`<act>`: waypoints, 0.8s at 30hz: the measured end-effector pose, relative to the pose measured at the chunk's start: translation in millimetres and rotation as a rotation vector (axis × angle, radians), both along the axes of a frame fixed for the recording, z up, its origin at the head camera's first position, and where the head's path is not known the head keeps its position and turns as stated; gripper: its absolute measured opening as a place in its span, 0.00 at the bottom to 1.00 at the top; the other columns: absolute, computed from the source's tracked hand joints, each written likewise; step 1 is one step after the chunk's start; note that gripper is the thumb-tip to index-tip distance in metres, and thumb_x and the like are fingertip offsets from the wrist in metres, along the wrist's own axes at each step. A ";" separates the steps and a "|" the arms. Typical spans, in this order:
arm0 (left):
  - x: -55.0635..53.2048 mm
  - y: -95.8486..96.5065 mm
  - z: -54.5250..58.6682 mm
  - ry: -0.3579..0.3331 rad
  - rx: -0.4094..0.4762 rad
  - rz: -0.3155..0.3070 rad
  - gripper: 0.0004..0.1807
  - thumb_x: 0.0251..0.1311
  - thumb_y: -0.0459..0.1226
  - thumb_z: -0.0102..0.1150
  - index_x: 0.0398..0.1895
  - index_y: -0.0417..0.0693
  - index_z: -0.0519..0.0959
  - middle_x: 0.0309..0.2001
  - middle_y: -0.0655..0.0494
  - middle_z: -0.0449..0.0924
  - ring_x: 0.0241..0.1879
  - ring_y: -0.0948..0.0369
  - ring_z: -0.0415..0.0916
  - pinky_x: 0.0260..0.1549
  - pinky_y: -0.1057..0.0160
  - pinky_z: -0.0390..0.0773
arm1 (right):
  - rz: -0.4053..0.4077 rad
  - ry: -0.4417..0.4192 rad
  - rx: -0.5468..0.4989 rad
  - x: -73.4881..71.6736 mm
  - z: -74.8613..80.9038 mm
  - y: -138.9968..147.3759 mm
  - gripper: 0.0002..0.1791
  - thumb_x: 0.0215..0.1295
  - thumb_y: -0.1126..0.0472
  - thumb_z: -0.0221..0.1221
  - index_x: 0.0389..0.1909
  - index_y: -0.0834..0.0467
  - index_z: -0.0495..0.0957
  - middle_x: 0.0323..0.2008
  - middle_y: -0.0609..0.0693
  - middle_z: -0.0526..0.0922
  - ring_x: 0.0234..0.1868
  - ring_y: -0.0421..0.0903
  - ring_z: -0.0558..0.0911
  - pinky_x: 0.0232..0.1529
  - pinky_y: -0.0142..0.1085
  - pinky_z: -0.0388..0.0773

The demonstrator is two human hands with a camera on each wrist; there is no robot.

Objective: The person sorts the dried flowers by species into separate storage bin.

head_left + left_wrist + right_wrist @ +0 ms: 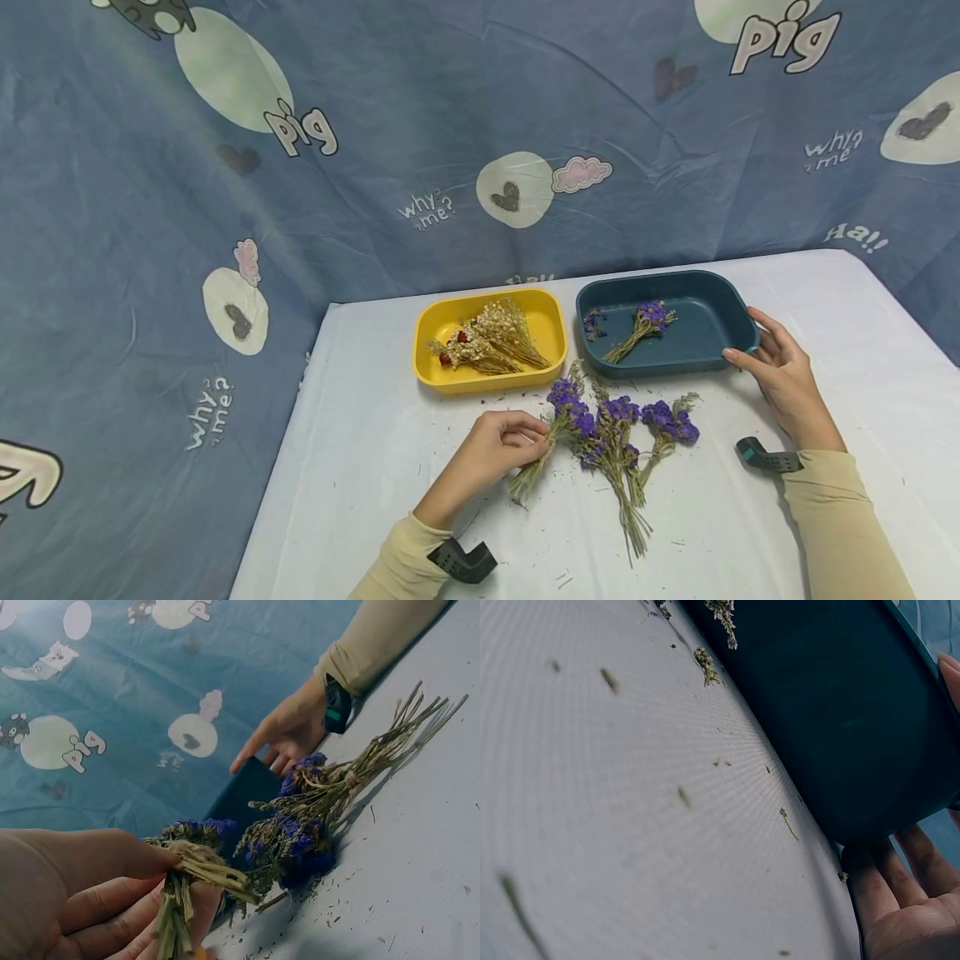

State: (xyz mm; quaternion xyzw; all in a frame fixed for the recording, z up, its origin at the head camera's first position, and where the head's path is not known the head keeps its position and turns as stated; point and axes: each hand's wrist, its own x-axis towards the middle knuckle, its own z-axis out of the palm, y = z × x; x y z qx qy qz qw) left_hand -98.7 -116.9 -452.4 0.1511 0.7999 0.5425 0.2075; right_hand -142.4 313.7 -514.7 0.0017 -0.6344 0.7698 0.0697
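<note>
My left hand point(504, 448): pinching one purple flower bunch point(572, 410), near the yellow tray point(491, 382). My right hand point(786, 383): gripping the blue tray point(678, 365) at its right end. Squeezing hard could snap dry stems point(173, 922).

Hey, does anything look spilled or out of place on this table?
Yes. Plant crumbs litter the cloth, likely shed by the bunches, and loose purple florets lie at the left end of the blue tray, apart from the bunch there.
</note>
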 end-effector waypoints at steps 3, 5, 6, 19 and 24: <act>-1.0 -0.5 -0.9 0.015 -0.007 -0.007 0.12 0.67 0.37 0.68 0.49 0.41 0.87 0.46 0.44 0.89 0.43 0.59 0.87 0.41 0.73 0.85 | 0.001 0.002 0.000 0.1 0.1 -0.1 0.47 0.67 0.77 0.62 0.82 0.50 0.55 0.66 0.43 0.70 0.61 0.31 0.77 0.50 0.18 0.81; -1.7 -0.9 -1.6 0.031 -0.018 -0.008 0.12 0.67 0.37 0.67 0.49 0.42 0.87 0.47 0.44 0.90 0.44 0.58 0.87 0.41 0.73 0.85 | 0.001 0.003 -0.002 0.1 0.1 -0.1 0.47 0.67 0.77 0.62 0.82 0.50 0.55 0.66 0.43 0.70 0.61 0.31 0.77 0.50 0.18 0.81; -2.1 -1.1 -1.9 0.035 -0.019 -0.007 0.12 0.67 0.37 0.67 0.49 0.42 0.87 0.47 0.44 0.90 0.44 0.58 0.87 0.41 0.73 0.85 | 0.001 0.003 -0.002 0.1 0.2 -0.2 0.47 0.67 0.77 0.62 0.82 0.50 0.55 0.66 0.43 0.70 0.61 0.31 0.78 0.50 0.18 0.81; -3.7 -0.9 -3.1 -0.031 0.032 0.036 0.11 0.66 0.34 0.67 0.51 0.43 0.88 0.47 0.45 0.90 0.42 0.62 0.89 0.40 0.70 0.88 | 0.005 0.011 -0.020 -0.8 -0.1 0.0 0.47 0.66 0.78 0.62 0.82 0.51 0.55 0.64 0.41 0.72 0.61 0.32 0.78 0.50 0.18 0.81; -4.2 -0.4 -2.8 -0.023 0.043 0.041 0.11 0.67 0.33 0.66 0.50 0.42 0.87 0.47 0.44 0.90 0.41 0.62 0.89 0.38 0.69 0.88 | 0.003 0.007 -0.016 -0.4 -0.5 -0.3 0.47 0.66 0.77 0.62 0.82 0.51 0.55 0.63 0.41 0.72 0.60 0.32 0.78 0.48 0.19 0.81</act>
